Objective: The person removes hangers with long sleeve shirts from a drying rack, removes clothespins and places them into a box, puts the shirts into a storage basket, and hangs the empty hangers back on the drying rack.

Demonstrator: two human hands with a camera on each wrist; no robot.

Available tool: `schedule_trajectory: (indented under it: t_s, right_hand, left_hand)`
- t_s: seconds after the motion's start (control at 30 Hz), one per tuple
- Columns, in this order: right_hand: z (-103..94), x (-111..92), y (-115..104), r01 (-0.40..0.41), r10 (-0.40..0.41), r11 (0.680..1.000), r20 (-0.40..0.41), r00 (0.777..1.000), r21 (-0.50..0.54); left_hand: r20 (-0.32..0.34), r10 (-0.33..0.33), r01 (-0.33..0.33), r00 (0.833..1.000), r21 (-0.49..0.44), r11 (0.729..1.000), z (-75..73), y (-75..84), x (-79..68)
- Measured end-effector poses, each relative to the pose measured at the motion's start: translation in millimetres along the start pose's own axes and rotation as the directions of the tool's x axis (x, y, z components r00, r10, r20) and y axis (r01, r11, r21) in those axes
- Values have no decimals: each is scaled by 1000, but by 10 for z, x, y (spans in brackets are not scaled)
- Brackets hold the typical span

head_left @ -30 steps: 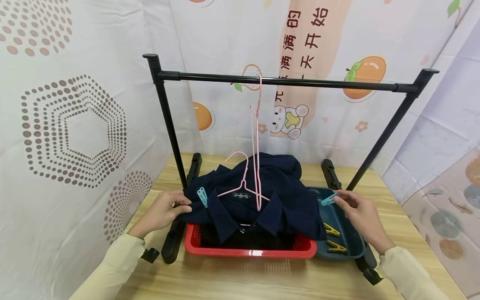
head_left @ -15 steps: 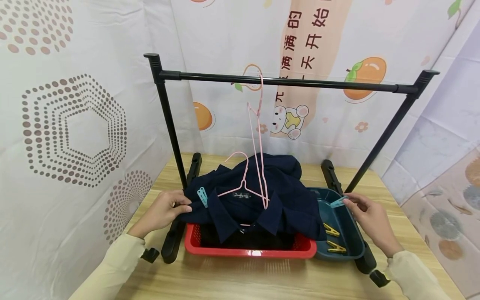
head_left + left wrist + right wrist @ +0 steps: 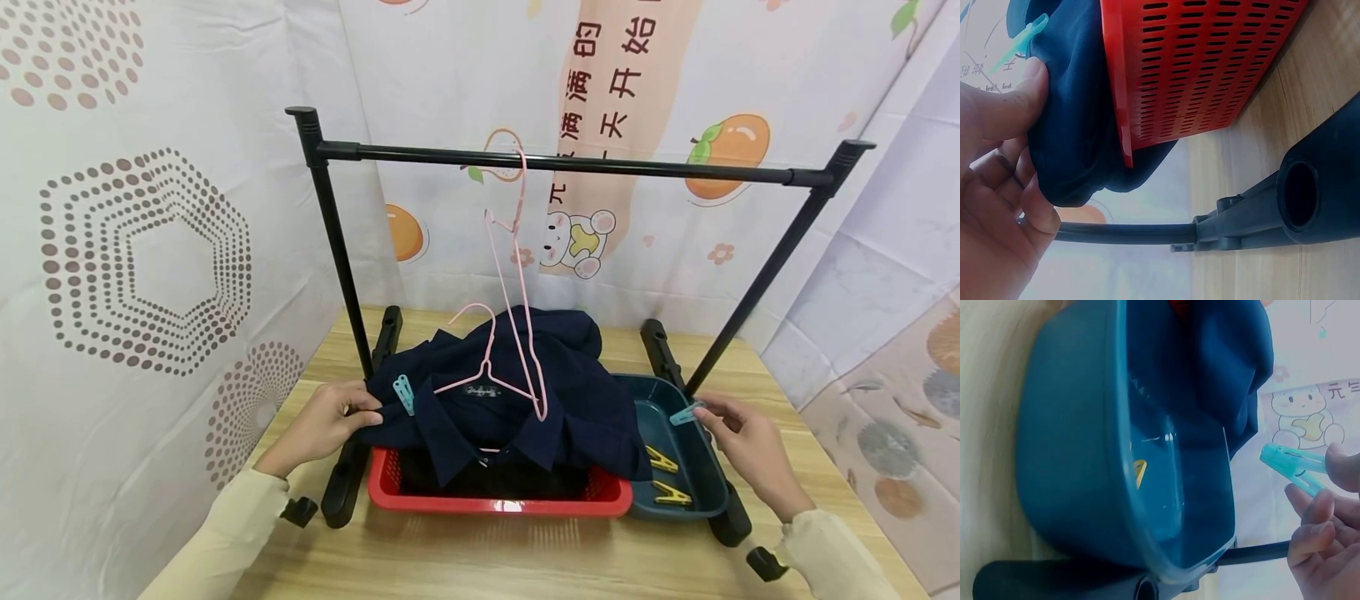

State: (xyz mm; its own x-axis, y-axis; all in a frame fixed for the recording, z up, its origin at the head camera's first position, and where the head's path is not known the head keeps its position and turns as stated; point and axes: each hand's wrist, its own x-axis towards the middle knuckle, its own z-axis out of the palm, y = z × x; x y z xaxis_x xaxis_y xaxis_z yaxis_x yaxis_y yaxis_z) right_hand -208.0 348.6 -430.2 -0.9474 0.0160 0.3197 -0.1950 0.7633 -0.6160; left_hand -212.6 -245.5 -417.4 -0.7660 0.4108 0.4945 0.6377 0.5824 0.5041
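The left sleeve (image 3: 217, 533) and right sleeve (image 3: 832, 552) are plain pale cream, softly creased; each wrist camera (image 3: 765, 564) is black.

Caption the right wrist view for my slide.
Right hand pinching a turquoise clothespin near a blue basin, a yellow clip showing inside.

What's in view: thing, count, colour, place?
table: 1, tan, beneath
curtains: count unclear, whitish, behind table
rack: 1, black, on table
basket: 1, red, on table
bin: 1, dark teal, right of basket
shirt: 1, navy, draped over basket
hangers: 2, pink, one on rack, one in shirt
yellow clips: 2, yellow, in bin
blue clips: 2, light blue, one on shirt, one held
left hand: 1, cream-sleeved, gripping shirt
right hand: 1, cream-sleeved, holding blue clip
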Motion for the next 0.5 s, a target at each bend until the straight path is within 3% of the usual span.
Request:
schedule_trajectory:
  t_s: [0.37, 0.5]
  right_hand:
    - [57, -61, 121, 0, 2, 999, 37, 999, -42]
    - [93, -61, 153, 49, -44, 996, 66, 997, -71]
  left_hand:
    - [21, -20, 20, 1000, 4, 1000, -6, 13, -19]
    - [17, -17, 17, 1000, 5, 1000, -7, 16, -7]
